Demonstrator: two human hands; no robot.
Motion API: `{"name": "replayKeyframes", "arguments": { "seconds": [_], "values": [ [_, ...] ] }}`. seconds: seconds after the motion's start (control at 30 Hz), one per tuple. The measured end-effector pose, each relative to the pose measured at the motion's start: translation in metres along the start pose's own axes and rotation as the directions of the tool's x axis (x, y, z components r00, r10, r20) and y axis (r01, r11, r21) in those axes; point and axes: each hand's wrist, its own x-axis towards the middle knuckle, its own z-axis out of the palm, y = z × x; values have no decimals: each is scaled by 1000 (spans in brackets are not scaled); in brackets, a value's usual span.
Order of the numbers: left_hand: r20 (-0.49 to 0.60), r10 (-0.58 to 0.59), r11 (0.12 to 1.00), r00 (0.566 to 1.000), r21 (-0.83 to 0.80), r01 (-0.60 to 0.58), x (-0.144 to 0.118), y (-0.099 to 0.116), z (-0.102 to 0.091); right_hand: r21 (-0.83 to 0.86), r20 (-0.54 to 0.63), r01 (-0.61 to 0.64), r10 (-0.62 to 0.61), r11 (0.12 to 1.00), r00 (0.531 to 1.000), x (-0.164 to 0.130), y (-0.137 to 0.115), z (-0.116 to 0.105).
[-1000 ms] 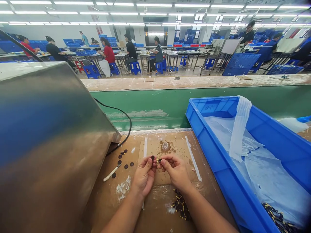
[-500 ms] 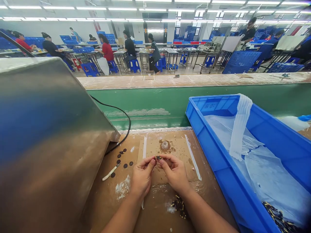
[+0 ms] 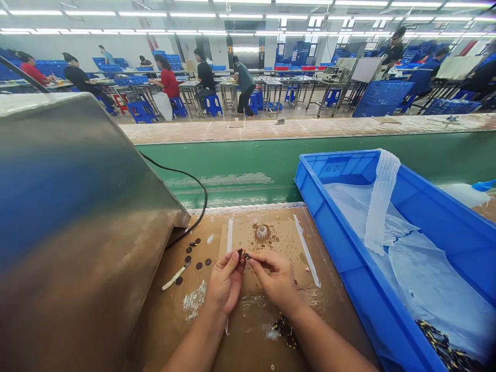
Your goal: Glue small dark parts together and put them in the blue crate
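Note:
Over the cardboard sheet (image 3: 251, 284), my left hand (image 3: 222, 287) and my right hand (image 3: 278, 281) meet at the fingertips. Both pinch a small black part with yellow bits (image 3: 245, 255); the fingers partly hide it, and its exact kind is too small to tell. A loose pile of similar black-and-yellow parts (image 3: 285, 330) lies beside my right forearm. To the left of my left hand are several dark round discs (image 3: 199, 265) and a white-handled knife (image 3: 174, 278). Beyond my fingers, a small clear dome-like piece (image 3: 262, 232) sits in a brown stain.
A large metal housing (image 3: 77, 217) fills the left side, with a black cable (image 3: 205, 191) behind it. On the right stands a blue bin (image 3: 337, 263) holding white sheets (image 3: 434, 268) and more black-and-yellow parts (image 3: 445, 345). Across a green-sided ledge (image 3: 232, 165), several people work at tables.
The small part has shifted slightly left and now sits tilted between my fingertips. My left hand has turned, showing more of its palm. A person in the background now bends forward.

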Motion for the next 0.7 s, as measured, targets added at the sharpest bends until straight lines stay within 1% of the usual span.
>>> {"name": "replayKeyframes", "arguments": {
  "seconds": [0.3,0.5,0.6,0.7],
  "values": [
    [22,-1,1000,1000,8,1,2,-3,-4,-72,35,52,-50,996,998,0,-3,0],
    [56,0,999,998,44,-3,1,-4,-5,-94,30,42,-39,995,999,1,-4,0],
    [94,43,991,995,121,-54,3,-5,-7,-104,29,49,-46,993,998,1,-4,0],
    [119,123,965,985,218,-147,4,-9,-11,-108,27,74,-72,991,997,0,-3,-1]
  ]
}}
